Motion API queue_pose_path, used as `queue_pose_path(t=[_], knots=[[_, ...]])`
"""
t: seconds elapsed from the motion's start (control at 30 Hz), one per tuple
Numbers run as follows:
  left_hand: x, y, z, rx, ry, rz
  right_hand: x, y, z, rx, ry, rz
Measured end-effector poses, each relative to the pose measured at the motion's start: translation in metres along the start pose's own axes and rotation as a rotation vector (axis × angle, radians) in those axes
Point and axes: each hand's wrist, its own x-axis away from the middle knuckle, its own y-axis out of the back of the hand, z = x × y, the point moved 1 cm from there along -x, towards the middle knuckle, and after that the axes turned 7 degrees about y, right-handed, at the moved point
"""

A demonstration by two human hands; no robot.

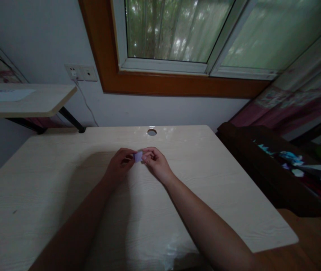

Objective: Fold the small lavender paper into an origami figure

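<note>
A small piece of purple paper [138,157] is held between my two hands, above the pale wooden desk. My left hand [121,161] pinches its left edge between thumb and fingers. From the other side, my right hand [155,161] grips the right edge with thumb and fingertips. The paper looks flat and roughly square; whether it has folds is too small to tell.
The desk [205,210] has a round cable hole [152,132] near its back edge. A raised shelf [44,105] on black legs stands at the back left, with a paper sheet [8,95] on it. Right of the desk is a dark wooden cabinet [245,146] bearing several items.
</note>
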Motion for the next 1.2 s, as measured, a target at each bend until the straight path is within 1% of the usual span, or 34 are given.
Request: queue_pose_path(t=[0.13,0.3,0.47,0.63,0.8,0.93,1.07,1.2], knots=[[0.001,0.0,0.0,0.015,0.006,-0.024,0.002,0.0,-0.004,0.021,0.025,0.057],[0.0,0.0,0.005,0.04,0.041,-0.013,0.006,-0.002,-0.004,0.117,0.051,0.088],[-0.001,-0.001,0.01,0.102,0.058,-0.003,0.008,-0.002,-0.001,0.128,0.058,0.053],[-0.001,-0.001,0.01,0.15,0.051,-0.011,0.009,-0.002,-0.001,0.171,0.074,0.012],[0.002,0.001,0.006,0.203,0.048,0.017,0.011,-0.003,0.0,0.261,0.122,-0.034],[0.005,0.002,0.002,0.243,0.089,0.051,0.014,-0.004,0.002,0.383,0.164,-0.035],[0.005,-0.003,0.004,0.124,0.155,0.009,0.017,-0.007,0.006,0.53,0.208,-0.024],[0.003,-0.007,0.011,-0.083,0.129,-0.005,0.019,-0.009,0.01,0.627,0.246,-0.009]])
